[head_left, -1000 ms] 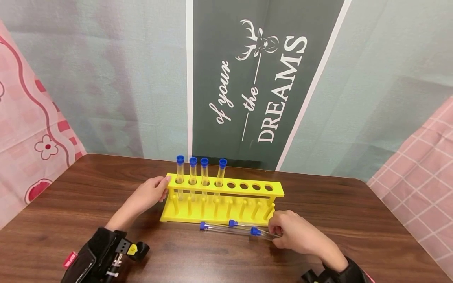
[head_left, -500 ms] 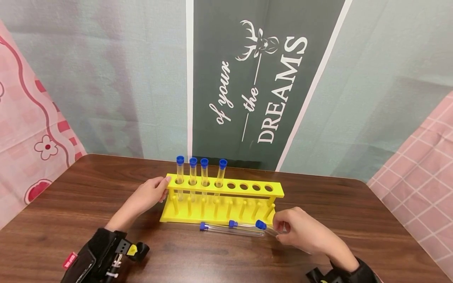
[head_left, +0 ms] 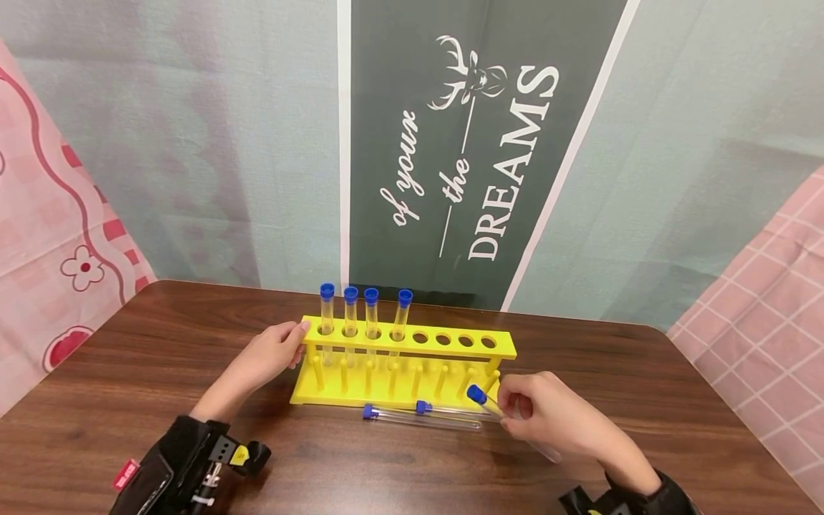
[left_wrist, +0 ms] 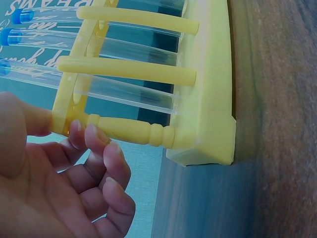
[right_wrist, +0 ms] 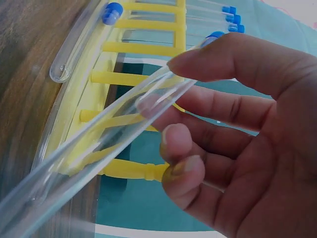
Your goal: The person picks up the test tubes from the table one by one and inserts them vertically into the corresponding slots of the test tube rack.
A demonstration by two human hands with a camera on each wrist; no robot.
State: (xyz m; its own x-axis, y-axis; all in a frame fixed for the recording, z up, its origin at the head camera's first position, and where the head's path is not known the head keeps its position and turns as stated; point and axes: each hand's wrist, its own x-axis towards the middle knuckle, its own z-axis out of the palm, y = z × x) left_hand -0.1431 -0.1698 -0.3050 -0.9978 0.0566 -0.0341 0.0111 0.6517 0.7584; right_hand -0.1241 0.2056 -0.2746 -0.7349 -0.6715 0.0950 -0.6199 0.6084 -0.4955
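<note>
A yellow test tube rack (head_left: 450, 348) stands on the table, with several blue-capped clear test tubes upright in its left holes; the rightmost tube (head_left: 402, 315) leans a little. My left hand (head_left: 273, 350) grips the left end of the rack's top bar, thumb on one side and fingertips by the end post (left_wrist: 131, 130). In my right hand (head_left: 547, 411) a clear test tube (right_wrist: 114, 119) is pinched between thumb and fingers, tilted, its blue cap (head_left: 476, 394) up and to the left. It is just off the rack's front right corner.
Two more capped test tubes lie on the brown table in front of the rack, one nearer (head_left: 425, 419) and one against the base (head_left: 450, 410). A printed curtain (head_left: 290, 143) hangs behind the table, with pink cloth (head_left: 772, 300) at the sides.
My right hand has lifted its test tube off the table, drawing it slightly right and up and tilting the cap end higher. The left hand and the rack have stayed put.
</note>
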